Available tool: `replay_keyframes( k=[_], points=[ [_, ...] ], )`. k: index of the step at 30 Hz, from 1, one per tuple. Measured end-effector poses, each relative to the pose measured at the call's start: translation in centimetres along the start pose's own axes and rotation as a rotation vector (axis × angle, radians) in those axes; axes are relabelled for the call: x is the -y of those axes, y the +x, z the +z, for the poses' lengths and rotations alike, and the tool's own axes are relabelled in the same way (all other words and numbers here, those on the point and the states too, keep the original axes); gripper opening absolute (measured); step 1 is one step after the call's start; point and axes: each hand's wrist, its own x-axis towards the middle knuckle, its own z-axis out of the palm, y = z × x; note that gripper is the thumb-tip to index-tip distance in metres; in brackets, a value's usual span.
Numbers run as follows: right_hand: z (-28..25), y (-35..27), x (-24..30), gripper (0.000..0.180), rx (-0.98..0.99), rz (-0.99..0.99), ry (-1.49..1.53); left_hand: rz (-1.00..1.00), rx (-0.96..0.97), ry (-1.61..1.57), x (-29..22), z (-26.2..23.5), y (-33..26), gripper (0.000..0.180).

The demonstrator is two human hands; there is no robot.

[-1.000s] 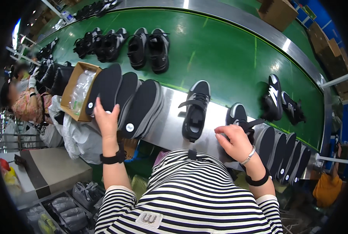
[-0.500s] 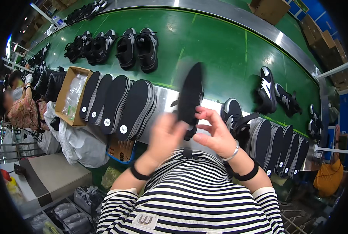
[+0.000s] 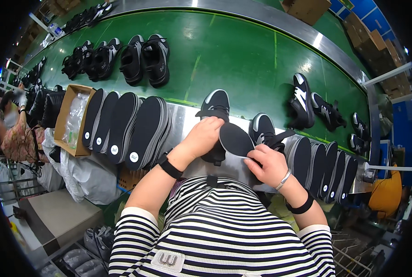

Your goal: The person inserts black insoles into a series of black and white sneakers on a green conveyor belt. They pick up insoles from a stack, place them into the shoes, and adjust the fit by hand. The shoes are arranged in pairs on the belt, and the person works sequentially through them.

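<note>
In front of me a black sneaker (image 3: 215, 102) with a grey toe stands with its toe pointing away. My left hand (image 3: 203, 137) is closed at its tongue and laces, the fingertips partly hidden. Between the thumb and fingers of my right hand (image 3: 268, 163) is the edge of a black insole (image 3: 235, 139). That insole is tilted and bent beside the sneaker's opening, its far end close to my left fingers. Just right of it stands the matching sneaker (image 3: 262, 124), its laces hanging to the side.
Stacks of black insoles (image 3: 147, 127) lie at left, and more insole stacks (image 3: 302, 159) at right. A cardboard box (image 3: 70, 117) holds clear plastic bags. Several finished-looking sneakers (image 3: 156, 60) stand on the green belt (image 3: 233, 55). A person (image 3: 19, 134) works at far left.
The insole has come down from upright over the sneaker to a tilted pose in my right hand. My left hand has moved to the sneaker's tongue. The whole view has shifted slightly.
</note>
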Motion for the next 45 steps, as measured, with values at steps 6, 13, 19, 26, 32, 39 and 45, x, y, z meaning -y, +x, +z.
replay_keyframes(
  k=[6,13,19,26,32,39,45],
  points=[
    [-3.8,0.5,1.7,0.01,0.495,-0.053,-0.468,-0.395,-0.007,-0.454,-1.7,0.9,1.9,0.023],
    [4.0,3.6,-1.0,0.014,0.449,0.12,-0.438,-0.776,0.088,-0.967,-1.7,2.8,1.7,0.028],
    [4.0,2.4,-1.1,0.02,0.368,0.13,-0.502,-0.718,-0.061,-0.798,-2.6,2.9,1.8,0.023],
    [0.2,0.4,-0.6,0.013,0.456,0.003,-0.629,-0.695,-0.091,-0.705,-3.1,3.6,1.8,0.021],
    [4.6,2.7,-2.1,0.01,0.524,0.032,-0.513,-0.694,-0.066,-0.676,-3.5,3.8,2.0,0.021],
    [6.1,6.1,-3.2,0.019,0.939,0.156,-0.497,-0.71,-0.095,-0.698,-3.7,4.3,2.1,0.021],
    [6.6,5.9,-2.9,0.017,0.85,0.265,-0.58,-0.708,-0.084,-0.668,-4.1,4.1,2.6,0.02]
  ],
)
